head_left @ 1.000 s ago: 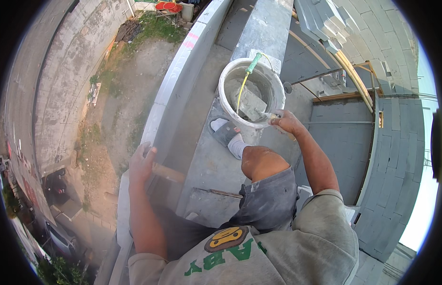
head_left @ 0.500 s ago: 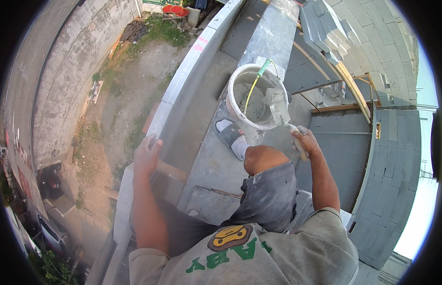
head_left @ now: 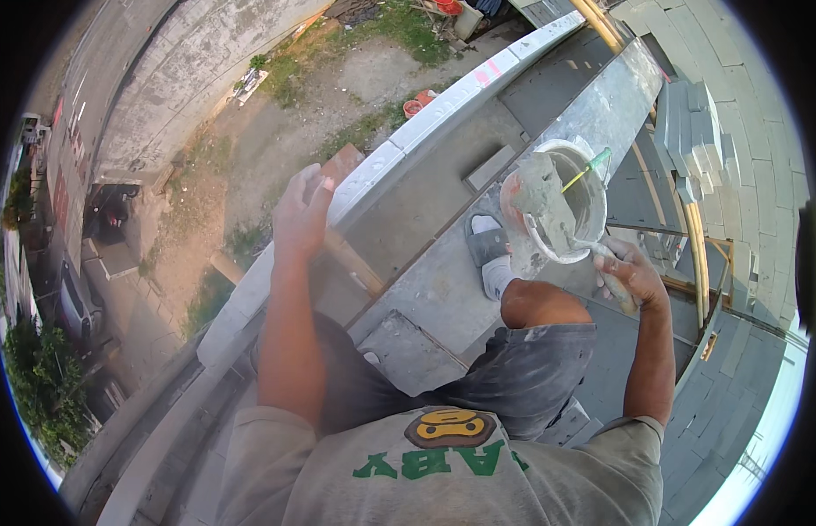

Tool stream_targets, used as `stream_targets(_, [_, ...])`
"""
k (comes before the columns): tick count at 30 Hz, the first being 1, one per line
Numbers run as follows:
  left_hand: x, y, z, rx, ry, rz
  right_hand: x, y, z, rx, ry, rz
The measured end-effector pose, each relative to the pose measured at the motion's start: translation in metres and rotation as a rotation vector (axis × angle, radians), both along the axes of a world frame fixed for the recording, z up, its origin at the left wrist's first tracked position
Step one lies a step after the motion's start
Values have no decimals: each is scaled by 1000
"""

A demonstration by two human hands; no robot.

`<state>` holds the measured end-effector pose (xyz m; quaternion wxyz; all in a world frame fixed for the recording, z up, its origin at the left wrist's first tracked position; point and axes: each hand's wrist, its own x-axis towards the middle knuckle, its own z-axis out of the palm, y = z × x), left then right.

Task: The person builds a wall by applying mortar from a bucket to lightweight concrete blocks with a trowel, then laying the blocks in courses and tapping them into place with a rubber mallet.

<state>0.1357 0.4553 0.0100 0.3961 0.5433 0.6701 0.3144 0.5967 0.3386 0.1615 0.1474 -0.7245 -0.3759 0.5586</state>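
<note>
Hands: two, left hand (head_left: 302, 213) and right hand (head_left: 631, 273)
Trowel (head_left: 561, 223): one
Bucket (head_left: 594, 203): one
Green bucket grip (head_left: 599, 159): one
Grey slipper (head_left: 488, 246): one
Pink wall marks (head_left: 482, 77): two
Stacked grey blocks (head_left: 691, 131): several, overlapping

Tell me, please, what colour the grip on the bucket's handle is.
The grip is green, and it shows best in the head view.

Grey blocks (head_left: 691, 131) stacked at the upper right, yellow poles (head_left: 695, 250) seen beside them, a car (head_left: 76, 298) parked at the far left, a leafy tree (head_left: 41, 386) shown below it, grass (head_left: 412, 37) scattered over bare ground (head_left: 368, 77).
</note>
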Motion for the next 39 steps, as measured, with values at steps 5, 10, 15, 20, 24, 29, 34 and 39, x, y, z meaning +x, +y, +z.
stream_targets(5, [-37, -16, 15, -45, -18, 147, -70, 104, -93, -296, -164, 672])
stream_targets(10, [-76, -53, 40, -74, 110, 276, -119, 165, -212, -251, -342, 1127])
stream_targets(15, [-131, -133, 57, -169, 240, 525, -173, 188, -286, 105, -386, 1178])
stream_targets(20, [-121, -218, 78, -268, 294, 789, -188, 216, -353, 362, -448, 1318])
stream_targets(24, [-65, -229, 108, -375, 288, 810, -204, 242, -381, 504, -584, 1498])
stream_targets(29, [-22, -199, 126, -368, 331, 637, -197, 263, -400, 602, -657, 1645])
stream_targets(34, [-9, -168, 118, -381, 378, 479, -165, 289, -394, 708, -737, 1694])
stream_targets(39, [0, -152, 106, -434, 428, 435, -127, 319, -384, 717, -794, 1650])
